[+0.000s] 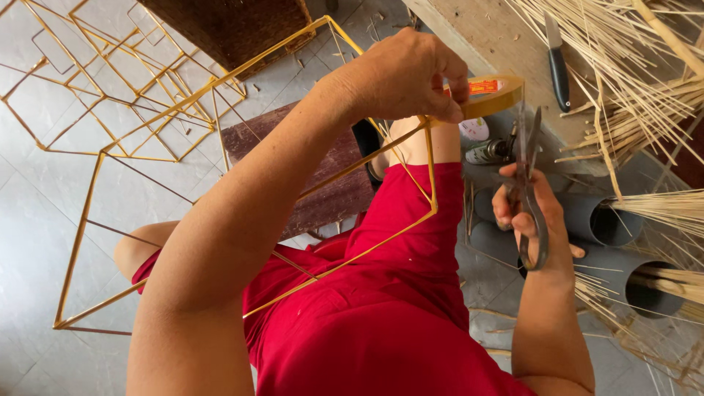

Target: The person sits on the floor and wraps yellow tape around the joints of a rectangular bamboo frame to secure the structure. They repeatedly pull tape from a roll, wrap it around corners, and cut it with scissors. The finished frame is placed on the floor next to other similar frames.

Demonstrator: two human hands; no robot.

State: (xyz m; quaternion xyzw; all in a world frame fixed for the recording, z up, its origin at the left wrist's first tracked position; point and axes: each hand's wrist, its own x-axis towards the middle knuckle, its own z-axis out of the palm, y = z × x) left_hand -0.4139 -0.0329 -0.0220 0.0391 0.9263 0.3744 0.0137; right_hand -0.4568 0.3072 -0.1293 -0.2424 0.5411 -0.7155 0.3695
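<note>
We are in the middle of taping a joint on the yellow stick frame (220,169) that rests across the lap. Our left hand (407,77) is closed around a roll of yellow tape (488,94), pinching it against the frame's upper corner, just in front of the knee. Our right hand (532,220) grips a pair of scissors (529,176) by the loops, blades pointing up toward the roll and close beneath it; whether the blades are parted we cannot tell.

As we judge it, the step in hand is binding that corner, and the next move calls for a taut strip of tape and the blades brought squarely to it, without knocking the thin sticks out of line.

Room is tight on the right: grey tubes (609,220) stuffed with straw stand just beside the scissors hand, and loose straw bundles (645,66) spill over the near edge of the wooden desk (484,29), where a knife (557,62) lies. On the left, more finished frames (110,81) sit on the tiled floor (44,220), well apart, leaving freer space there to swing the frame.
</note>
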